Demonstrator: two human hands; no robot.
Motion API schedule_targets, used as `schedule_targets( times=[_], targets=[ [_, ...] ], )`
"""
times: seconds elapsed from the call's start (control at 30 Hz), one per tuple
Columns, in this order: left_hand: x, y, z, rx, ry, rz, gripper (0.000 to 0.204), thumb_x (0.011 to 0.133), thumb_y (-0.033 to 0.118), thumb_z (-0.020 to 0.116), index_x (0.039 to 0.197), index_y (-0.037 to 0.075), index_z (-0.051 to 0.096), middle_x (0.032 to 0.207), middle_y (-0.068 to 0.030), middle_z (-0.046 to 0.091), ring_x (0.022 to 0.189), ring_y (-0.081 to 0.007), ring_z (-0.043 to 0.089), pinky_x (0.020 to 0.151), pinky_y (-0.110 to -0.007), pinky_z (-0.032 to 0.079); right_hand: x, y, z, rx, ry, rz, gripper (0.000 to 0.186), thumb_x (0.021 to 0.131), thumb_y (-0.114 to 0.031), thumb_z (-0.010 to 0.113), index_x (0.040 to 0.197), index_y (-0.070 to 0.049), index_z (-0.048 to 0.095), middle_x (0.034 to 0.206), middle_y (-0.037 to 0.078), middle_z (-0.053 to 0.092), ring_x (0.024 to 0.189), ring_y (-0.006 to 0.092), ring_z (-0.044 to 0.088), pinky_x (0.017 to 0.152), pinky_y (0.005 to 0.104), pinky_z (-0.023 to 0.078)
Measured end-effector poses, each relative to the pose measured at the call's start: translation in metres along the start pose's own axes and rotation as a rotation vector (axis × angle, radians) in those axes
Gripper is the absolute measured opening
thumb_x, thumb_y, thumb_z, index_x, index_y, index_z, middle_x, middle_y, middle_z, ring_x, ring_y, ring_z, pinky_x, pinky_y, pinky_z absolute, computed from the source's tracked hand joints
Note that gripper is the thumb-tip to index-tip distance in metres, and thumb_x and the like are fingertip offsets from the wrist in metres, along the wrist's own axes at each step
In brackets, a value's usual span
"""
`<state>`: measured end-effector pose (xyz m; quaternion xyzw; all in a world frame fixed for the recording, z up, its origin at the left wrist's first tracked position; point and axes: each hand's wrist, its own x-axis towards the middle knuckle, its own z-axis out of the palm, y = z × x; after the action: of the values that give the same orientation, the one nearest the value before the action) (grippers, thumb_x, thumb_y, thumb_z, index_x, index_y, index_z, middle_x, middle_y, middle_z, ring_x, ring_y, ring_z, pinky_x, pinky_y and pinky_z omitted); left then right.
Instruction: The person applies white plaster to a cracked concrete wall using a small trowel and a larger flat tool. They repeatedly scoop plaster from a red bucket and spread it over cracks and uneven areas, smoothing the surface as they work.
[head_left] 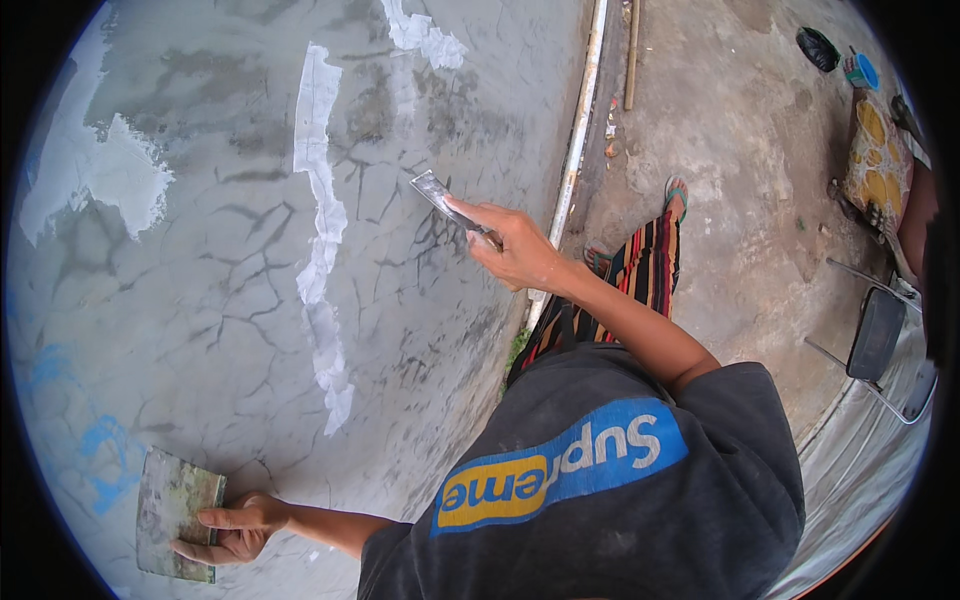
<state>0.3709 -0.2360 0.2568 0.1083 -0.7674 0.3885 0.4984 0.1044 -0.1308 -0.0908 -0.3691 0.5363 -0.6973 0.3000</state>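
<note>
My right hand [515,252] is closed around a putty knife [438,194]; its narrow metal blade, marked with white, points up and left. The blade is in front of a grey cracked cement wall [235,330], right of a long white strip of filler [320,230]. I cannot tell whether the blade touches the wall. Low on the left, my left hand [245,532] grips the right side of a flat rectangular plate [172,515], stained and greyish green. Two digits lie over the plate's face; the other fingers are partly hidden.
More white filler patches [120,175] cover the wall at the upper left and top. A white pipe [585,120] runs along the wall's foot. On the concrete floor are a chair [877,335], a blue container [860,71] and a black bag [818,48]. Someone in patterned cloth [875,160] is at the right edge.
</note>
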Motion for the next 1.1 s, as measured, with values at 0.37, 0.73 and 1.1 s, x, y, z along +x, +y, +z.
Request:
schedule_targets(
  times=[0.37, 0.73, 1.1],
  targets=[
    [0.003, 0.000, 0.000, -0.014, 0.024, 0.024, 0.053, 0.089, 0.007, 0.061, 0.043, 0.001, 0.035, 0.128, -0.0283, 0.052, 0.091, -0.0204, 0.063, 0.066, -0.030, 0.054, 0.016, 0.012, 0.019, 0.083, 0.173, 0.129, 0.063, 0.089, -0.002, 0.053, 0.148, -0.010, 0.030, 0.088, 0.014, 0.054, 0.059, 0.0198, 0.049, 0.059, 0.0354, 0.046],
    [0.005, 0.007, 0.002, 0.055, -0.024, 0.040, 0.054, 0.090, 0.007, 0.059, 0.040, 0.002, 0.037, 0.131, -0.0271, 0.049, 0.085, -0.0157, 0.063, 0.067, -0.029, 0.057, -0.009, 0.060, 0.002, -0.239, 0.103, -0.094, 0.069, 0.086, 0.002, 0.053, 0.149, -0.013, 0.029, 0.090, 0.013, 0.050, 0.062, 0.0240, 0.047, 0.059, 0.0339, 0.045],
    [0.007, 0.014, 0.005, 0.057, -0.058, 0.060, 0.060, 0.092, 0.007, 0.058, 0.040, 0.005, 0.028, 0.132, -0.0258, 0.051, 0.081, -0.0107, 0.060, 0.062, -0.027, 0.053, -0.009, 0.081, -0.020, -0.335, -0.043, 0.027, 0.074, 0.082, 0.003, 0.053, 0.148, -0.022, 0.031, 0.097, 0.013, 0.051, 0.061, 0.0255, 0.050, 0.059, 0.0375, 0.046]
  ],
)
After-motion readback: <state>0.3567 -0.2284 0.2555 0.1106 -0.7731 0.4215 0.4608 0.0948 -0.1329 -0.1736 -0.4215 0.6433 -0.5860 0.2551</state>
